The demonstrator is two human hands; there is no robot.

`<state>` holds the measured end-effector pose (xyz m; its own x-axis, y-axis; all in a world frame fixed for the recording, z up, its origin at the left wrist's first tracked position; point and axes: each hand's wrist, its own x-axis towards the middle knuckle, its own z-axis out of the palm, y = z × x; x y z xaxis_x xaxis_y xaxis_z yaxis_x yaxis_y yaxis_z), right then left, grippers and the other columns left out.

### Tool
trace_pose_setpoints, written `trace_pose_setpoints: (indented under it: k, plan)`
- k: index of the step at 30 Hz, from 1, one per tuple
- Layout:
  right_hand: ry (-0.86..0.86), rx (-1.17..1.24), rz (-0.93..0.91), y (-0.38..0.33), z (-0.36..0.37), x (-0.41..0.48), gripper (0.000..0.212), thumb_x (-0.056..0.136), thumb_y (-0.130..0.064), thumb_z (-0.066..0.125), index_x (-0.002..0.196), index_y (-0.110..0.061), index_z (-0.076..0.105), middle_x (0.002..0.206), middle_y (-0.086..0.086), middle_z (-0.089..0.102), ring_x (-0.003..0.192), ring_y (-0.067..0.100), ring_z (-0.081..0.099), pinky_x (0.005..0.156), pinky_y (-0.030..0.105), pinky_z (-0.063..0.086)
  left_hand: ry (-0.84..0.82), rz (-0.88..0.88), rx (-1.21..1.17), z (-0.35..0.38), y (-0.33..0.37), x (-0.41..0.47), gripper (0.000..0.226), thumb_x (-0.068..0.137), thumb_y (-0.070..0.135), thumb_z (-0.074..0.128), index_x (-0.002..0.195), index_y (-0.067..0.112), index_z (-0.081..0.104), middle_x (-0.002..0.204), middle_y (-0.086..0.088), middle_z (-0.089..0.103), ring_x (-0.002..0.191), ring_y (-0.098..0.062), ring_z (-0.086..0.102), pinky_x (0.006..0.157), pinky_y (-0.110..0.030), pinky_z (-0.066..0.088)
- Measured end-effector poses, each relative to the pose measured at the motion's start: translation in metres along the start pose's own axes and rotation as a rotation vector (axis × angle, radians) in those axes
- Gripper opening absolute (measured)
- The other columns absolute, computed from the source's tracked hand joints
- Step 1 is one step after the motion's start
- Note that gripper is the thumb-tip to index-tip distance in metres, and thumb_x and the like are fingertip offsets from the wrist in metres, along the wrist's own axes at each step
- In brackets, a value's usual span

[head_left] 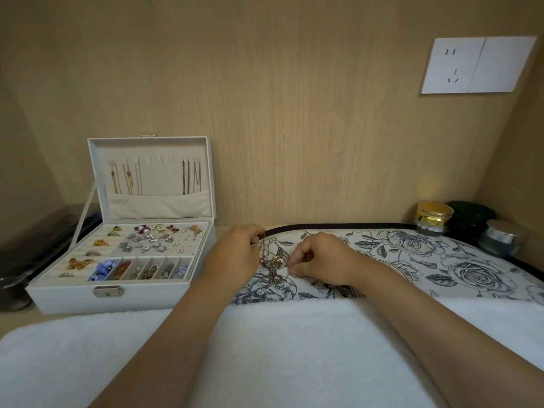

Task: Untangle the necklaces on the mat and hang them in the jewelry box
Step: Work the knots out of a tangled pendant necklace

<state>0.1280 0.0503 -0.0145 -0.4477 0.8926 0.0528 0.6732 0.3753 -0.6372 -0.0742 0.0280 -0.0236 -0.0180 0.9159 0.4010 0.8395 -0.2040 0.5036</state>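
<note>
gold-toned necklaces (272,265) tangled; my left hand (235,251) and right hand (321,257) each pinch strands; hard tugging could tighten knots.

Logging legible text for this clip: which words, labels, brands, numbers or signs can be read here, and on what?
No text can be read anywhere.
Gold jar: too blurred to show any print.
Wall socket plate: slots only, no marking visible.
Jewelry box and its latch: plain, no brand visible.
</note>
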Motion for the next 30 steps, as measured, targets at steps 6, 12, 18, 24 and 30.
trace_pose_setpoints:
  k: [6,12,18,24,30]
  plan:
    - [0.018,-0.234,-0.044,0.005,-0.009,0.0,0.01,0.087,-0.024,0.072,0.077,-0.023,0.073,0.076,-0.017,0.067,0.073,-0.001,0.062,0.07,0.015,0.049,-0.186,0.082,-0.038,-0.007,0.007,-0.007,0.014,0.087,0.015,0.065,0.085,0.029,0.063,0.085,0.011,0.062,0.075,-0.004,0.058,0.073,-0.032,0.054]
    - [-0.035,-0.453,0.128,0.005,-0.028,-0.007,0.007,0.08,-0.028,0.07,0.078,-0.022,0.067,0.088,-0.004,0.069,0.084,0.013,0.063,0.073,0.03,0.055,-0.387,0.09,-0.006,-0.012,0.009,-0.015,0.008,0.082,0.028,0.077,0.079,0.025,0.07,0.078,0.011,0.065,0.071,-0.003,0.06,0.067,-0.021,0.048]
    - [-0.074,-0.21,-0.02,0.003,-0.015,-0.005,0.017,0.078,-0.017,0.071,0.087,-0.031,0.072,0.093,-0.009,0.07,0.088,0.012,0.066,0.081,0.027,0.056,-0.48,0.032,0.073,-0.024,0.005,-0.014,0.008,0.086,0.024,0.074,0.083,0.028,0.068,0.074,0.014,0.062,0.066,0.001,0.055,0.062,-0.017,0.041]
    - [-0.106,-0.143,-0.058,0.0,-0.017,-0.006,0.011,0.083,-0.023,0.079,0.074,-0.021,0.075,0.075,-0.012,0.071,0.063,-0.002,0.063,0.063,0.017,0.052,-0.575,-0.014,0.136,-0.039,0.005,-0.017,0.014,0.087,0.017,0.068,0.08,0.028,0.071,0.076,0.014,0.066,0.073,-0.004,0.061,0.066,-0.019,0.047]
    - [-0.079,-0.135,-0.045,0.004,-0.016,-0.004,0.012,0.078,-0.03,0.082,0.087,-0.025,0.075,0.077,-0.015,0.07,0.068,-0.004,0.063,0.068,0.018,0.052,-0.457,-0.01,0.22,-0.035,0.016,-0.02,0.01,0.082,0.034,0.069,0.075,0.029,0.065,0.076,0.015,0.063,0.079,-0.007,0.061,0.072,-0.024,0.051]
